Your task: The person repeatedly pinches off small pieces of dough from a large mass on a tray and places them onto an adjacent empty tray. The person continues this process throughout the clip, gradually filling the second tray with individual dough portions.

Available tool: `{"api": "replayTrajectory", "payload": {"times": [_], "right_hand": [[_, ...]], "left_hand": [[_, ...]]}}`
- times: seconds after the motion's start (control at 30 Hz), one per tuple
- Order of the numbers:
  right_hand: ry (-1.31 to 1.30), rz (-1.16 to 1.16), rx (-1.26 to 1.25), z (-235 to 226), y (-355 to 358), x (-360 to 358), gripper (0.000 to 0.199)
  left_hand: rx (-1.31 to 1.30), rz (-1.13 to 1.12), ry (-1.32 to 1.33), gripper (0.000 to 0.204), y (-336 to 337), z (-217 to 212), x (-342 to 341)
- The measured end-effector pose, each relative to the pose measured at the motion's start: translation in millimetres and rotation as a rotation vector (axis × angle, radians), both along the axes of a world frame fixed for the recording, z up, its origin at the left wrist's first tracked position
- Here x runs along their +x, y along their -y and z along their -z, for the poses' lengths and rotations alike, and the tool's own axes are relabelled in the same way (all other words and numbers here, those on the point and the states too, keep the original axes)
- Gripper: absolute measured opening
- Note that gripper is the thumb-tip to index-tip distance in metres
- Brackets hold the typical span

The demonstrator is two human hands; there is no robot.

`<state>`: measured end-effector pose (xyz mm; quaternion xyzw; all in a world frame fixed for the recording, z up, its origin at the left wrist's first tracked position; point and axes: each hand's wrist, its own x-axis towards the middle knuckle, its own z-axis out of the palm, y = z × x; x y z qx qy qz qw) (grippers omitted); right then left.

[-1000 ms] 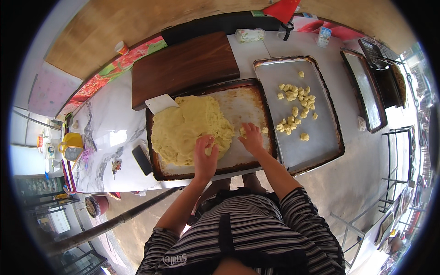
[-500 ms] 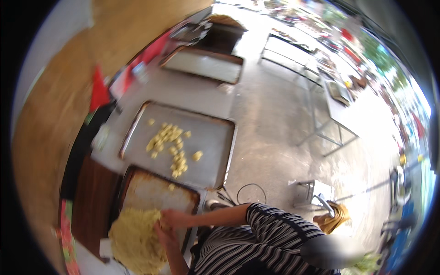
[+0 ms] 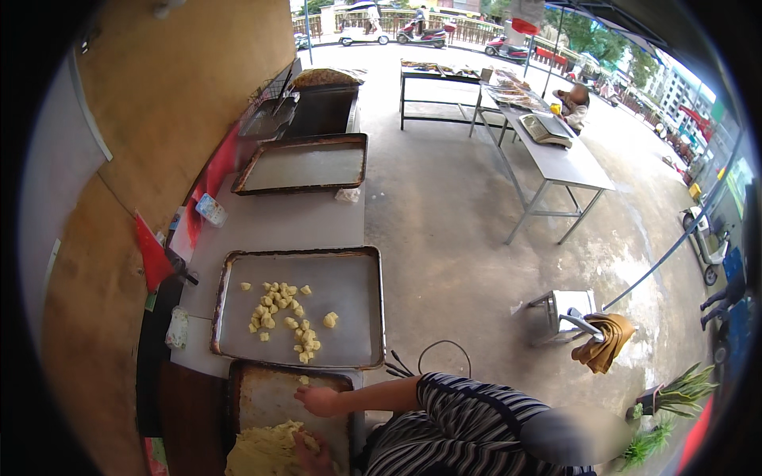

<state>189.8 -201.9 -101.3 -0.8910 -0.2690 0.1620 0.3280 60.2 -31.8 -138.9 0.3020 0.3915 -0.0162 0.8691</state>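
Note:
A large lump of pale yellow dough [image 3: 266, 451] lies on the near end of a browned baking tray [image 3: 258, 389] and is cut off by the lower edge. My left hand [image 3: 314, 456] grips the right side of the dough with bent fingers. Above that same tray, my right hand [image 3: 319, 401] is apart from the dough, fingers drawn together. Whatever they may hold is hidden. Just beyond its fingertips sits a small dough piece [image 3: 304, 381]. On the larger tray [image 3: 341, 278] farther off, several small dough pieces [image 3: 276, 297] lie loosely grouped.
A dark brown board [image 3: 190, 408] lies left of the near tray. Farther along the table stand another rimmed tray [image 3: 309, 163] and a dark open box [image 3: 321, 107]. To the right are a metal table [image 3: 563, 163], a small stool [image 3: 567, 304] with a brown cloth [image 3: 611, 341], and a cable [image 3: 444, 343].
My right hand has left the dough's edge and moved away from my left hand, toward the small piece on the near tray. The view has swung, shifting the whole scene.

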Motion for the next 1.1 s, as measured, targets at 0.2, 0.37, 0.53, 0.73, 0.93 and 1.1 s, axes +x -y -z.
{"api": "replayTrajectory", "payload": {"times": [0.2, 0.37, 0.53, 0.73, 0.93, 1.1], "right_hand": [[0.009, -0.219, -0.115, 50, -18, 28, 0.041], [0.224, -0.381, -0.555, 74, -32, 41, 0.033], [-0.099, 0.175, -0.082, 105, -20, 33, 0.013], [0.361, -0.199, -0.279, 107, -3, 35, 0.023], [0.200, 0.128, -0.156, 53, 0, 28, 0.014], [-0.430, 0.175, 0.377, -5, 10, 5, 0.025]], "left_hand": [[-0.070, 0.135, 0.151, 0.022, -14, 16, -15], [0.032, -0.101, 0.044, 0.034, 25, -33, -14], [-0.165, -0.207, -0.106, 0.037, 52, -93, 4], [-0.136, -0.045, -0.018, 0.034, 37, -58, 12], [0.076, 0.180, 0.160, 0.025, 10, -6, 4], [0.008, 0.198, 0.205, 0.026, 8, 6, 12]]}}
